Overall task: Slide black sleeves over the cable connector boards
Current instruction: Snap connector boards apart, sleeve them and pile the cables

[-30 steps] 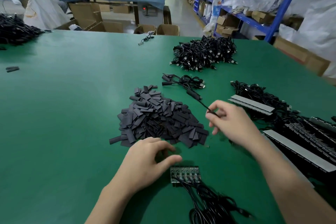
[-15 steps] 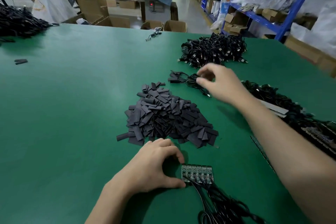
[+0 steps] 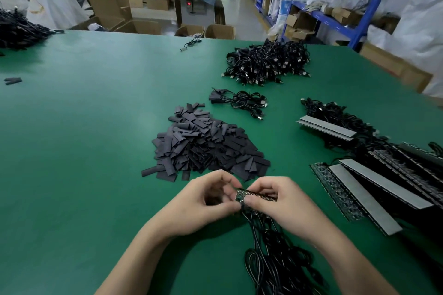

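Between both hands, just above the green table [image 3: 84, 151], I hold the strip of connector boards [image 3: 254, 195]: left hand [image 3: 203, 206] pinches its end board, right hand [image 3: 282, 208] grips the rest, probably to snap one free. Its cables [image 3: 271, 258] trail toward me. The pile of black sleeves [image 3: 206, 146] lies just beyond, within easy reach; I see no sleeve on it yet

Blue shelving [image 3: 354, 19], cardboard boxes [image 3: 219, 31], grey floor [image 3: 236, 11].
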Action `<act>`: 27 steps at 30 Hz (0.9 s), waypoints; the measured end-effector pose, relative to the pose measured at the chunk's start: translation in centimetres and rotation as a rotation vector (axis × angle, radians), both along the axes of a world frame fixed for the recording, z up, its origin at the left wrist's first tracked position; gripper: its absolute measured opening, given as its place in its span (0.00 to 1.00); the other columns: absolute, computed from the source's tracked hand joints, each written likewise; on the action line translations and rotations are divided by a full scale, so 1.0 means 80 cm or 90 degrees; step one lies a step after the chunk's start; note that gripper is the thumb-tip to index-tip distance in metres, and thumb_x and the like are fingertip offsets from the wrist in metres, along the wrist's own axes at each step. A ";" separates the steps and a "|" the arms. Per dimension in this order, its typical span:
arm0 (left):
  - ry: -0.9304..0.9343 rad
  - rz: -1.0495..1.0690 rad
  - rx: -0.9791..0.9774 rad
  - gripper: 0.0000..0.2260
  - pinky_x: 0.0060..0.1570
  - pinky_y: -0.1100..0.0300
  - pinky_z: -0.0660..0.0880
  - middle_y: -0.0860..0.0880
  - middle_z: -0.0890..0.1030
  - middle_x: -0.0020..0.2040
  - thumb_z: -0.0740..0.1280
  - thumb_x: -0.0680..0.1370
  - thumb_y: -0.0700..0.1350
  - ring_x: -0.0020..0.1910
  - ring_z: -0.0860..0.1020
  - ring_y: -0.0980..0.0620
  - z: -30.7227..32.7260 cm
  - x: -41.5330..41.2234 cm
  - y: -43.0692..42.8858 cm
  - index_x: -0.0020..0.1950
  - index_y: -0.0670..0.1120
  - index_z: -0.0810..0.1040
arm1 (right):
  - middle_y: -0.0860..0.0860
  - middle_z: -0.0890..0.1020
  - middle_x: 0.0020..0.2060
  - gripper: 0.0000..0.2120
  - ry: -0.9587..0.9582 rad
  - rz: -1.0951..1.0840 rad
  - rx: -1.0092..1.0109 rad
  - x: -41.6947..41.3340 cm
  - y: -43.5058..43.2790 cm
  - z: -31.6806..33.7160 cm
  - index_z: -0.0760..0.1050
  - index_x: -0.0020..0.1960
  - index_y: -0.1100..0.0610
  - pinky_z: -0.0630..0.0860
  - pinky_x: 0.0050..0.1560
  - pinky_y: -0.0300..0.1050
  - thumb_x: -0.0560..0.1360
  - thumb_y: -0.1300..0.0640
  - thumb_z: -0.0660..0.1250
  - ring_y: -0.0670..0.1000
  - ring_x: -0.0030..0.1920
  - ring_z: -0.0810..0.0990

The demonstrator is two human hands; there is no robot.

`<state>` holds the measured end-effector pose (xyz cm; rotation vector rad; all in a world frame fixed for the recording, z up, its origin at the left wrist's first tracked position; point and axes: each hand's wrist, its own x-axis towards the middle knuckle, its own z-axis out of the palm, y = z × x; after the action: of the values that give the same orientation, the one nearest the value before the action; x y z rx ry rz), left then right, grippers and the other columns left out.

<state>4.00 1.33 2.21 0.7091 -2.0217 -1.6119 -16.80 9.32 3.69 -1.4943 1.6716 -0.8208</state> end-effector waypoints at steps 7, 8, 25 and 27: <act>-0.010 0.090 0.067 0.09 0.39 0.61 0.73 0.50 0.84 0.37 0.75 0.72 0.51 0.35 0.77 0.55 -0.002 -0.009 0.003 0.44 0.46 0.85 | 0.49 0.87 0.41 0.06 0.010 -0.031 -0.040 0.007 0.005 0.001 0.84 0.45 0.47 0.80 0.52 0.57 0.72 0.45 0.76 0.53 0.45 0.85; -0.009 0.086 0.074 0.08 0.38 0.62 0.72 0.50 0.84 0.37 0.74 0.73 0.51 0.35 0.77 0.55 -0.001 -0.009 0.003 0.44 0.46 0.85 | 0.49 0.87 0.40 0.04 0.018 -0.030 -0.043 0.008 0.003 0.000 0.84 0.44 0.47 0.80 0.52 0.56 0.74 0.48 0.76 0.51 0.44 0.85; 0.009 0.075 0.158 0.04 0.36 0.64 0.76 0.46 0.83 0.34 0.74 0.76 0.42 0.31 0.78 0.53 -0.001 -0.010 -0.003 0.41 0.46 0.86 | 0.49 0.86 0.38 0.04 -0.215 0.022 0.004 0.005 -0.010 -0.015 0.84 0.42 0.54 0.76 0.45 0.36 0.76 0.59 0.76 0.45 0.41 0.80; 0.001 0.071 0.160 0.05 0.35 0.66 0.76 0.46 0.83 0.33 0.73 0.78 0.38 0.30 0.79 0.55 -0.001 -0.010 -0.004 0.42 0.44 0.85 | 0.49 0.85 0.37 0.04 -0.236 0.026 0.012 0.004 -0.010 -0.018 0.83 0.41 0.54 0.76 0.45 0.36 0.74 0.58 0.77 0.45 0.40 0.80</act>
<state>3.17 1.03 2.13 0.8938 -1.7612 -1.8168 -16.47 8.51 2.28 -1.2683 1.3650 -0.9890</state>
